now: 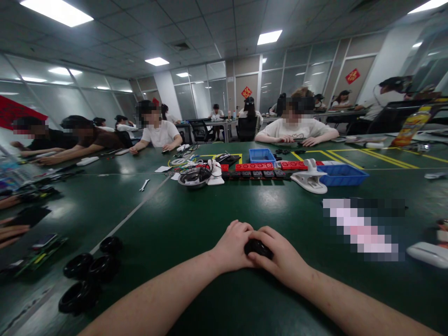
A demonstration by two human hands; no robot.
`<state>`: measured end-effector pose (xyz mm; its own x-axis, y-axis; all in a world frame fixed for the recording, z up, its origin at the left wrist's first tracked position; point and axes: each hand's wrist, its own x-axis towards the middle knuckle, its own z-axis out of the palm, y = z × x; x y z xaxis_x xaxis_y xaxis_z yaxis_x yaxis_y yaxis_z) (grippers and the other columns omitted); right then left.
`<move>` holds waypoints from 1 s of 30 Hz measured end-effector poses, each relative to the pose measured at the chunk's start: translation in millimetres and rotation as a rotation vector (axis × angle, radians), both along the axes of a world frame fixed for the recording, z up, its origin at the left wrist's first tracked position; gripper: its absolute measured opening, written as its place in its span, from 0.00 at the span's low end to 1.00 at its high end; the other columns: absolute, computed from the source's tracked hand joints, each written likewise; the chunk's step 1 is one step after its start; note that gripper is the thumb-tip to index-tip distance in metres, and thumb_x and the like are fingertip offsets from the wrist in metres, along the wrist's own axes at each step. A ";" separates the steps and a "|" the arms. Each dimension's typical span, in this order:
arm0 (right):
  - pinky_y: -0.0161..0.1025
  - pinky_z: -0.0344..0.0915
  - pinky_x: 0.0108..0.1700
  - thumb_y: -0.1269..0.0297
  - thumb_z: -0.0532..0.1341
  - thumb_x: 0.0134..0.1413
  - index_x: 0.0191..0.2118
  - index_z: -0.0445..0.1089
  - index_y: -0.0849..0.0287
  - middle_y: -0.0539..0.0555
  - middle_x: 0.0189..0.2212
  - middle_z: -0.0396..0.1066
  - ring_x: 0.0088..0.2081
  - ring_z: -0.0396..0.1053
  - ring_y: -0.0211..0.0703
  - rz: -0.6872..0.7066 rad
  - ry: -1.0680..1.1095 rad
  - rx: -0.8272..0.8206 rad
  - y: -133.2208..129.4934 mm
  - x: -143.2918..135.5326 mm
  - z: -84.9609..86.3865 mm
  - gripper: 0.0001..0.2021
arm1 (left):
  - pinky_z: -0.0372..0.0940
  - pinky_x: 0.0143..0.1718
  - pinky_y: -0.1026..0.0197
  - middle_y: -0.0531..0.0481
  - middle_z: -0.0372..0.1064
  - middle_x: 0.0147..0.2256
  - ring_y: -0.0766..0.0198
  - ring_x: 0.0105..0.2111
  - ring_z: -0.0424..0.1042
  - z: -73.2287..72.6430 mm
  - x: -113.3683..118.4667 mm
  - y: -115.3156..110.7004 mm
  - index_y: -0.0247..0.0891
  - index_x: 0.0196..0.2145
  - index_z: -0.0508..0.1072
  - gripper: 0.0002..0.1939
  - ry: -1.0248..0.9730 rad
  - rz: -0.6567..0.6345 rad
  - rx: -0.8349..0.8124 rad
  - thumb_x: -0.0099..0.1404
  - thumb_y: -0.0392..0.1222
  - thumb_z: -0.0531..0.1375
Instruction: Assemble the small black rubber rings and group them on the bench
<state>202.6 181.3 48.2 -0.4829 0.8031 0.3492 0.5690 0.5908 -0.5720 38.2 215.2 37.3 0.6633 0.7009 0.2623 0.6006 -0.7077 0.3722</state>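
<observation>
A glossy black, rounded object (258, 248) rests low over the green table, between my two hands. My right hand (278, 252) curls round it, thumb along the near side and fingers over the far side. From the other side my left hand (234, 245) presses against it with bent fingers, partly hidden behind the object and the right hand. The object's underside is covered, so its exact kind cannot be told. To the left, several shiny black rings (79, 266) stand in a cluster on the table, apart from my hands.
Across the table's middle runs a power strip (257, 173) with red blocks (254, 166), a white clamp (311, 177), tangled cables (194, 176) and blue bins (342, 175). A wrench (144, 185) lies left. A white device (429, 253) sits right. People sit opposite and at left.
</observation>
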 end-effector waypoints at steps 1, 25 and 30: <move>0.41 0.63 0.40 0.67 0.58 0.48 0.42 0.65 0.57 0.54 0.36 0.63 0.37 0.64 0.42 -0.001 -0.009 0.011 -0.2 -0.2 0.7 0.12 | 0.50 0.52 0.52 0.51 0.62 0.37 0.60 0.39 0.61 0.0 0.5 -0.1 0.38 0.37 0.67 0.21 -0.015 -0.003 0.003 0.46 0.49 0.64; 0.44 0.62 0.41 0.61 0.59 0.45 0.33 0.56 0.57 0.52 0.33 0.65 0.37 0.66 0.45 -0.387 0.246 -0.044 40.0 18.5 -31.6 0.11 | 0.44 0.55 0.43 0.45 0.54 0.53 0.51 0.54 0.50 -3.4 -8.6 11.8 0.45 0.51 0.61 0.29 0.119 0.300 -0.087 0.56 0.63 0.51; 0.49 0.60 0.45 0.63 0.54 0.49 0.41 0.58 0.58 0.55 0.37 0.66 0.41 0.65 0.46 -0.421 0.188 -0.032 42.3 22.1 -33.6 0.12 | 0.42 0.56 0.43 0.42 0.51 0.56 0.49 0.56 0.48 -5.3 -9.0 12.1 0.40 0.54 0.58 0.41 0.146 0.299 -0.106 0.49 0.68 0.54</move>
